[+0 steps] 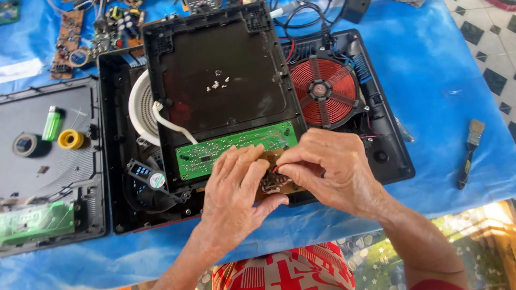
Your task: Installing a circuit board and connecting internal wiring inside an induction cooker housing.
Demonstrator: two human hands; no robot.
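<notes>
My left hand [236,188] grips a small brown circuit board [273,182] at the near edge of a black cooker top panel [220,86] that lies upside down. My right hand [328,166] pinches something small and reddish at that board's top edge; I cannot tell what it is. A long green circuit board [236,145] is fixed to the panel just beyond my fingers. The panel lies across an opened black cooker base [115,177] with a white round coil [141,107] and a small fan [150,180].
A second opened base with a red copper coil [323,91] sits at right. Another black panel [48,177] at left carries a green lighter [52,123], a yellow solder roll [71,139] and black tape [26,144]. A paintbrush [470,153] lies on the blue cloth [441,80].
</notes>
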